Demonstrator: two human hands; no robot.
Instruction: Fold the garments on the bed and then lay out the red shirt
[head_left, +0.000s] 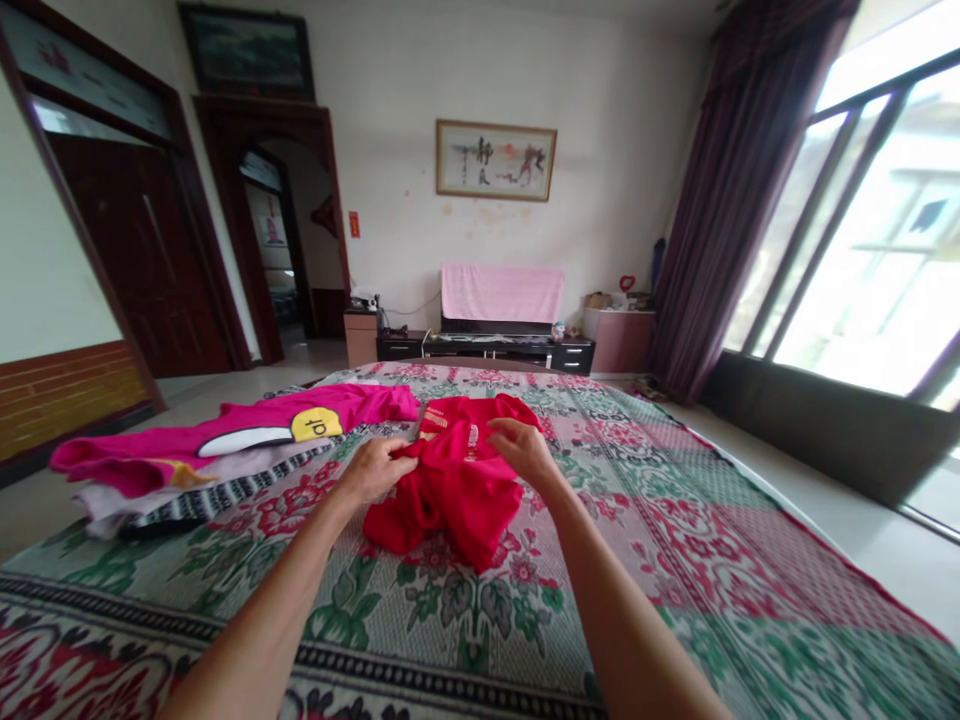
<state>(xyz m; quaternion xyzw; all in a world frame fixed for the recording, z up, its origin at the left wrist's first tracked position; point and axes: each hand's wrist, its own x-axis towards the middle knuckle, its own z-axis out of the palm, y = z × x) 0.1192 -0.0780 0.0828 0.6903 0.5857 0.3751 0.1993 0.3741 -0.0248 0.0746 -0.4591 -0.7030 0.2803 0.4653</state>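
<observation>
Both hands pinch the crumpled red garment (450, 485) mid-bed on the floral bedspread (675, 560), left hand (375, 468) clamped at its left edge, right hand (521, 448) gripping its far top, 2 grips roughly level.

i read "ai" on the yellow patch (316, 425) of the pink shirt (225, 435); the framed calligraphy (496, 160) stays illegible.

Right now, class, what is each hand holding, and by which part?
Both hold the crumpled red cloth garment: left hand pinches its left edge, right hand grips its upper right part.
</observation>
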